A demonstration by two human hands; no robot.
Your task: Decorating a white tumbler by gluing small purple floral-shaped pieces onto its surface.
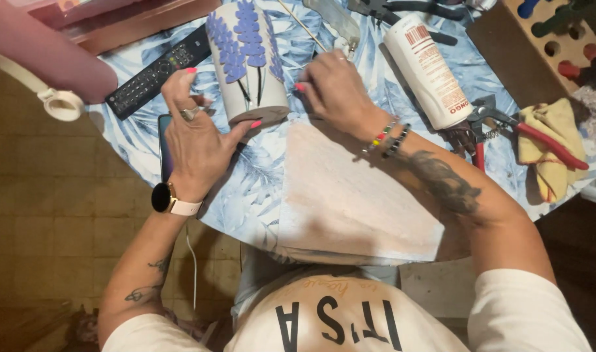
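A pale curved tile-like piece (pixel 249 62) with purple flower stalks on it lies tilted on the blue leaf-patterned tablecloth (pixel 252 195). My left hand (pixel 193 140) braces its near left edge, thumb on the lower rim, a ring on one finger and a watch on the wrist. My right hand (pixel 334 88) rests against the piece's right side with fingers curled; whether it pinches a small tool I cannot tell. A thin stick (pixel 304 29) runs up from near that hand. A pale pink board (pixel 350 195) lies just below both hands.
A black remote (pixel 156 73) and a dark phone (pixel 164 153) lie by my left hand. A white bottle (pixel 431 68), red-handled pliers (pixel 513 127) and a yellow cloth (pixel 552 146) sit to the right. A wooden pegboard (pixel 545 39) stands at the top right.
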